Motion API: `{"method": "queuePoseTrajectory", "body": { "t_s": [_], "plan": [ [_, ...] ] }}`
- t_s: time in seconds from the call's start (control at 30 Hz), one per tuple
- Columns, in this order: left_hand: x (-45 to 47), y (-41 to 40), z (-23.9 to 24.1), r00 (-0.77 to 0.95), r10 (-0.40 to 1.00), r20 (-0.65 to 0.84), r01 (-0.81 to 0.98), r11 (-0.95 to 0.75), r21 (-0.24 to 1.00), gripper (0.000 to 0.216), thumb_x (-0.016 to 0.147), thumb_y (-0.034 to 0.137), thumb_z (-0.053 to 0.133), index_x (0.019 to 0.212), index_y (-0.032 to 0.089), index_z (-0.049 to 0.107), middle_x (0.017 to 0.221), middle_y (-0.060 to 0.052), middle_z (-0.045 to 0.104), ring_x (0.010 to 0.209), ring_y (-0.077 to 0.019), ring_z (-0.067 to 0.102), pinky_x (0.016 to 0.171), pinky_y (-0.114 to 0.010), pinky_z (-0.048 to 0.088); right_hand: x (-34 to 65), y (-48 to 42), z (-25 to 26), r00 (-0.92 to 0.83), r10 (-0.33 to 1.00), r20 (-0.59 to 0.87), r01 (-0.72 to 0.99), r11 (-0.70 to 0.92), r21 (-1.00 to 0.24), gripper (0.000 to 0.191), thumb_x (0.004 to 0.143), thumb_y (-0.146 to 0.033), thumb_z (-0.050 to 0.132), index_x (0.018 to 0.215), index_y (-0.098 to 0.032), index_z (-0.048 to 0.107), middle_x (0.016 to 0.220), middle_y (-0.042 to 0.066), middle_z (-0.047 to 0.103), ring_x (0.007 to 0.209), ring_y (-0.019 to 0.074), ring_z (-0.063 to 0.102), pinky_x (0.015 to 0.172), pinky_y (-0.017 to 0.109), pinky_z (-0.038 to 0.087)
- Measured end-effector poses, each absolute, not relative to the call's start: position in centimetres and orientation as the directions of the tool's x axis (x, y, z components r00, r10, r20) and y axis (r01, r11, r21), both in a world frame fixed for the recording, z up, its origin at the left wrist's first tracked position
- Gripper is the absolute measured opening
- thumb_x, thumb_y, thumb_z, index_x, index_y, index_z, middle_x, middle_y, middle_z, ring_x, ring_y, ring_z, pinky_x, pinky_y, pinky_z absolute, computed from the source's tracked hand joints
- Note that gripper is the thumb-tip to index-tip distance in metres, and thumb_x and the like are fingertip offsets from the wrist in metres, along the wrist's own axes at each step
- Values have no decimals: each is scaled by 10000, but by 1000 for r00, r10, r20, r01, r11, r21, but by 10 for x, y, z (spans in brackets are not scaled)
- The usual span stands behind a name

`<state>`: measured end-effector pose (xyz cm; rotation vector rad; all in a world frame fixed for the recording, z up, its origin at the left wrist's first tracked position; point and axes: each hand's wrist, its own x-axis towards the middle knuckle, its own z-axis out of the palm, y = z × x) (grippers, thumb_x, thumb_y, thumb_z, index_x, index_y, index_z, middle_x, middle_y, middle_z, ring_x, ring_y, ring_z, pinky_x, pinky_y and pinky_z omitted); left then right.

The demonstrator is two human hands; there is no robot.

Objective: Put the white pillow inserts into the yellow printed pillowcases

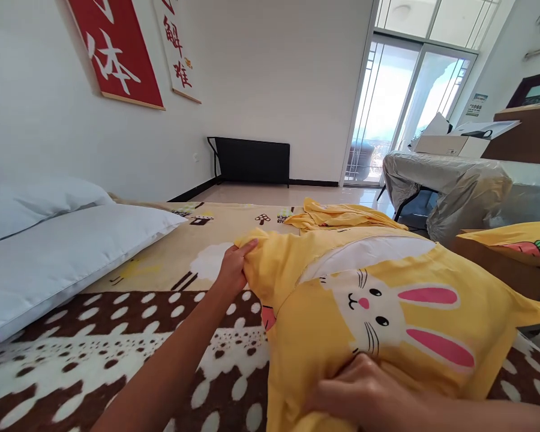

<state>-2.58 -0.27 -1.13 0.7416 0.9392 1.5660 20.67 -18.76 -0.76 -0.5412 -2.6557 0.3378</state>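
Fingers of the left hand [234, 264] are closed on one corner of a yellow pillowcase [315, 336], thumb pressed over the cloth; those of the right hand [364, 384], slightly blurred, are curled into a fist gripping its front near the bottom of the view. This one pillowcase lies on the bed [90, 315], before the person, with one white pillow [378, 249] showing through its single long opening. Its front bears one rabbit face with two black eyes, one pink nose and two pink-lined ears, and part of one carrot shows at the left edge. Two more yellow cloths are in view: one crumpled [346, 215] just behind the pillowcase, and one with a carrot print [508, 236] at the far right, over a brown box [499, 261]. Two white cushions [72, 258] lie overlapping on the left. Two lettered scrolls, one red [117, 60] and one white [177, 54], hang on the left wall. One black panel [254, 161] stands against the far wall, and one white box [450, 146] sits on the plastic-covered surface [533, 177] to the right.
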Motion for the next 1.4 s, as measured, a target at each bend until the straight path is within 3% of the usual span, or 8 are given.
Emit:
{"method": "queuePoseTrajectory", "body": {
  "t_s": [0.23,0.47,0.63,0.8,0.97,1.2,1.3,1.4],
  "plan": [
    [14,-30,43,32,964,265,-451,-223,864,337,543,283,819,815,129,693,782,-51,724,726,-206,669,625,-251,527,216,-174,95,-741,374,557,489,870,67,231,773,-48,431,866,-206,570,1125,81,656,1132,213,551,951,342,413],
    [43,-74,53,360,863,355,-264,-271,926,293,682,343,720,910,159,699,761,-31,699,739,-209,639,601,-249,489,224,-124,97,-563,697,444,694,690,-205,193,727,-66,426,761,-218,541,637,-36,586,576,114,476,561,227,347],
    [48,-90,45,388,847,364,-210,-303,930,312,674,290,709,962,173,683,715,-23,681,736,-218,622,608,-263,492,224,-104,90,-586,606,538,671,735,-97,181,702,-51,437,740,-191,545,703,4,591,652,134,475,603,243,349],
    [45,-91,42,443,833,331,-197,-270,942,311,693,304,706,974,178,663,741,-20,667,690,-185,594,582,-241,460,230,-92,103,-752,481,451,531,847,-19,222,775,-60,453,782,-207,618,1175,67,554,1095,216,462,959,410,313],
    [43,-93,43,358,872,335,-27,-349,937,251,798,431,592,864,191,619,792,-36,660,712,-179,585,603,-250,455,231,-73,98,-862,458,217,384,869,-311,271,798,-22,412,834,-187,623,837,7,626,793,121,542,794,263,407],
    [28,-93,49,229,823,519,521,-554,649,364,770,364,596,499,216,402,404,39,381,406,-106,257,435,-268,211,212,-64,73,-794,572,208,526,816,-239,242,676,-44,456,776,-180,629,683,1,605,684,130,502,665,235,375],
    [23,-90,44,211,893,396,371,-448,813,310,800,457,556,608,222,493,489,26,466,461,-127,399,451,-246,290,207,-61,64,-769,580,269,542,814,-208,233,655,-53,455,763,-176,620,684,10,617,686,136,516,676,241,377],
    [21,-92,28,222,916,336,214,-381,899,418,736,487,639,1058,235,552,843,-34,659,758,-213,606,632,-267,453,206,-56,57,-725,592,352,574,802,-166,158,658,-65,463,689,-172,575,659,13,609,657,137,514,673,247,377]
  ]
}}
